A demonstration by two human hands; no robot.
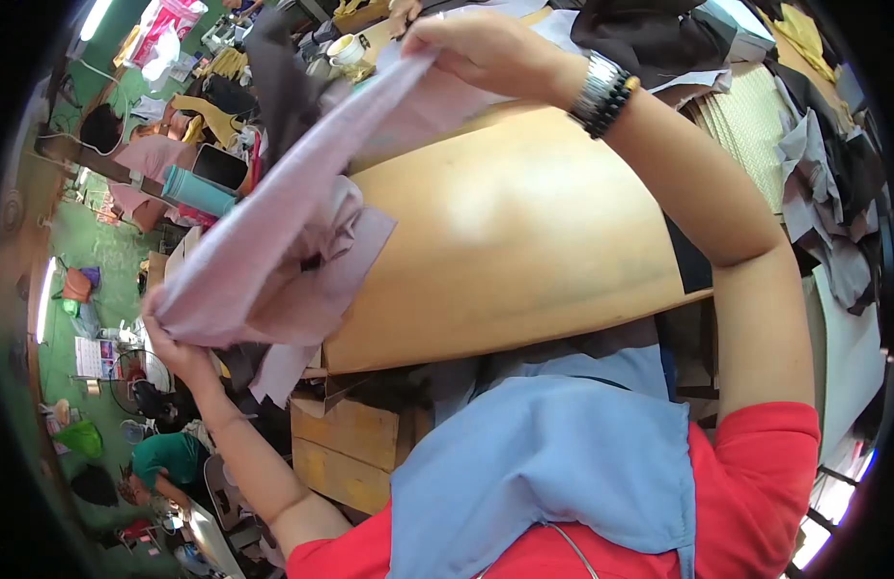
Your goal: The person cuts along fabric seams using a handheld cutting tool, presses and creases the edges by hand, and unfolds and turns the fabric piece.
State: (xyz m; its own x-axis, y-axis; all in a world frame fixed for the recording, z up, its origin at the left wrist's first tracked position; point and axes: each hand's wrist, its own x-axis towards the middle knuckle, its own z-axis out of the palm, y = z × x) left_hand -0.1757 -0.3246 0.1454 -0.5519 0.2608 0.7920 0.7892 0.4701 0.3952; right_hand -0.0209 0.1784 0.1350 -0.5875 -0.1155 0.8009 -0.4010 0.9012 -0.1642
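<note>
A mauve-pink cloth (273, 227) is stretched diagonally between my two hands above the left part of a wooden table (505, 232). At its upper end, my right hand (486, 53) is closed on the edge, with bracelets on that wrist. The lower left corner is gripped by my left hand (177, 343), its fingers partly hidden behind the fabric. Folds and a loose strip of the cloth hang below the stretched edge, over the table's left end.
Dark cloth (650, 39) lies at the table's far side, near a white cup (346, 50). A blue bottle (198, 191) stands at the left. Below the table is a cardboard box (346, 444). A person in green (167, 458) bends at the lower left.
</note>
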